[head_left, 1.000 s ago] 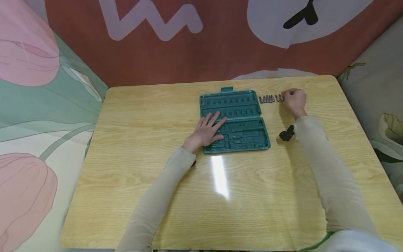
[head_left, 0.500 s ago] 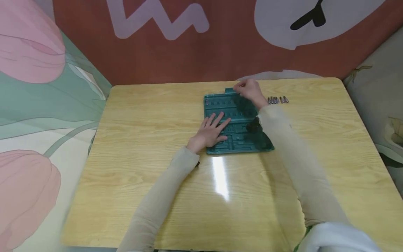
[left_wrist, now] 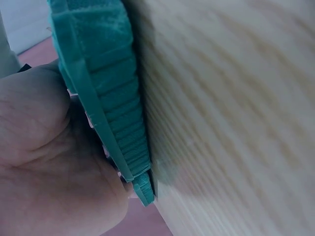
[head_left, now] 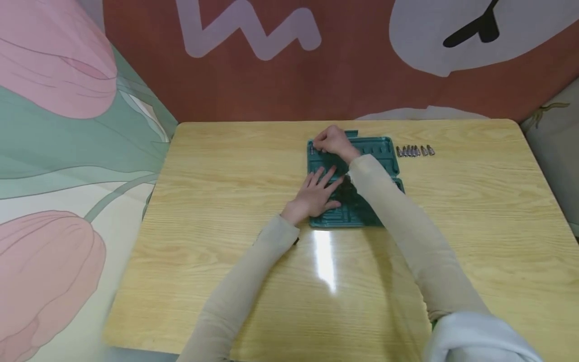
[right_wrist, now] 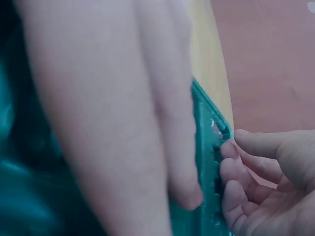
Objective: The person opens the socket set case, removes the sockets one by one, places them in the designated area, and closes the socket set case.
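A green plastic tool case point(head_left: 382, 146) lies unfolded on the table, with moulded slots in both halves. My left hand point(head_left: 312, 198) rests spread over the case's left side, fingers straight; in the left wrist view its palm point(left_wrist: 44, 152) is beside the case edge. My right hand point(head_left: 334, 141) is at the upper left corner of the far half, thumb and fingertips pinched together over the slots. The small metal socket bit it pinches is mostly hidden by the fingers. Another bit point(right_wrist: 215, 125) sits in the corner slot beside the fingertips.
Several small metal socket bits point(head_left: 409, 151) stand in a row on the table, right of the case. The wooden table point(head_left: 217, 201) meets a printed red backdrop point(head_left: 271, 90) along its far edge. My right forearm crosses above the case.
My right hand has moved left from the row of socket bits, across the case, to its upper left corner. The left hand stays on the case. The head view has shifted slightly.
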Demonstrator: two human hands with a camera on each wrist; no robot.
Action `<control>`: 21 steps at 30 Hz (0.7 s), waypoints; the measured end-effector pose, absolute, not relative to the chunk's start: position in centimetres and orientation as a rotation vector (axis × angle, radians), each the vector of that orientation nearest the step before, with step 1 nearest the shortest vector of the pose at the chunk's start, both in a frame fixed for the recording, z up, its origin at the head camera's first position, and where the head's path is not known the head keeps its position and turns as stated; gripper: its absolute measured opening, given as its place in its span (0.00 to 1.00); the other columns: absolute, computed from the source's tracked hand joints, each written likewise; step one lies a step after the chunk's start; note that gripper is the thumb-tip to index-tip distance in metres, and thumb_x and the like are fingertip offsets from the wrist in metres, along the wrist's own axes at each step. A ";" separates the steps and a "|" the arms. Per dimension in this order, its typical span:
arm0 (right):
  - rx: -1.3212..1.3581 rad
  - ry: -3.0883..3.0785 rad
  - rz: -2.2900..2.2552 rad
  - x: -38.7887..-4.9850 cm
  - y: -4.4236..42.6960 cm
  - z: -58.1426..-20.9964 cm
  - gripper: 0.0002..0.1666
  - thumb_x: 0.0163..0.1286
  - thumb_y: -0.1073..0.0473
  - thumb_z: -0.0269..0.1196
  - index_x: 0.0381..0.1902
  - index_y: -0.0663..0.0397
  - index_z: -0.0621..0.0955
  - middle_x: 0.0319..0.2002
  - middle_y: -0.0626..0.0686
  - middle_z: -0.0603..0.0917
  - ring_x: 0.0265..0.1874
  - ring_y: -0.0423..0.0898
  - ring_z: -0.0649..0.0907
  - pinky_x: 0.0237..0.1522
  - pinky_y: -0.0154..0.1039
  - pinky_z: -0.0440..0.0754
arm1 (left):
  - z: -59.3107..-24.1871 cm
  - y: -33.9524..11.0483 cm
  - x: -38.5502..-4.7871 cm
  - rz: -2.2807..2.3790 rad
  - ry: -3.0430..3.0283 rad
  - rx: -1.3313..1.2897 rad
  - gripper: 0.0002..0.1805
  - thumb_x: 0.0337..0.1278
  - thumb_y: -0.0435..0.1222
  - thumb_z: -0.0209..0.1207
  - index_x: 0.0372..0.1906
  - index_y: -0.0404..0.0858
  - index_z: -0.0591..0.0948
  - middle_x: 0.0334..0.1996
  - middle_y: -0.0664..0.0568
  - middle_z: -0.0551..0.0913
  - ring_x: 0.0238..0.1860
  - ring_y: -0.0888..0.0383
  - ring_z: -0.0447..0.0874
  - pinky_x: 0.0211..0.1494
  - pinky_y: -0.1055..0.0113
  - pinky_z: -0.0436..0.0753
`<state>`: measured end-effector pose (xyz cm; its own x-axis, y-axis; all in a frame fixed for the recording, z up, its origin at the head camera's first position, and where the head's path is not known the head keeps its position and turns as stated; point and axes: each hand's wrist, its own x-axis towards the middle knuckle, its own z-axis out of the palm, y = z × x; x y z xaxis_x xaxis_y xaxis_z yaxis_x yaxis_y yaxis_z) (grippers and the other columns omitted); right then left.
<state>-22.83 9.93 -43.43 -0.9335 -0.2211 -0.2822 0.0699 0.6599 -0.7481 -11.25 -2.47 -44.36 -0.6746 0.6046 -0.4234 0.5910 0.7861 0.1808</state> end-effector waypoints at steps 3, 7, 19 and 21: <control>-0.152 2.508 -1.113 -22.8 10.0 -43.3 0.16 0.72 0.59 0.60 0.51 0.64 0.84 0.50 0.61 0.83 0.47 0.54 0.81 0.52 0.48 0.77 | -44.2 -2.5 -11.2 0.065 2.506 0.907 0.39 0.71 0.59 0.38 0.78 0.53 0.39 0.77 0.52 0.28 0.75 0.48 0.26 0.74 0.53 0.35; -0.198 2.416 -1.140 -23.0 10.0 -43.1 0.19 0.71 0.58 0.60 0.55 0.64 0.81 0.54 0.60 0.81 0.51 0.53 0.79 0.54 0.48 0.75 | -44.2 -2.8 -11.2 0.072 2.523 0.918 0.39 0.71 0.59 0.38 0.78 0.55 0.37 0.77 0.51 0.29 0.75 0.47 0.26 0.74 0.52 0.35; -0.038 2.427 -1.230 -22.7 9.7 -44.2 0.18 0.71 0.58 0.61 0.54 0.62 0.81 0.55 0.58 0.80 0.56 0.53 0.76 0.59 0.47 0.72 | -44.4 -2.6 -11.3 0.074 2.505 0.915 0.39 0.70 0.60 0.38 0.78 0.53 0.40 0.77 0.51 0.28 0.75 0.47 0.26 0.74 0.52 0.35; -0.010 2.437 -1.262 -22.5 9.5 -44.4 0.17 0.71 0.58 0.61 0.53 0.61 0.82 0.55 0.58 0.80 0.57 0.53 0.76 0.59 0.47 0.72 | -44.4 -2.6 -11.4 0.057 2.507 0.910 0.39 0.70 0.60 0.38 0.78 0.52 0.41 0.76 0.51 0.28 0.75 0.47 0.26 0.74 0.52 0.34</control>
<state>-22.53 9.46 -44.35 -0.9223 -0.1836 -0.3400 0.1717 0.5934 -0.7863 -11.36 -2.59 -44.44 -0.6700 0.6156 -0.4148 0.5960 0.7792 0.1938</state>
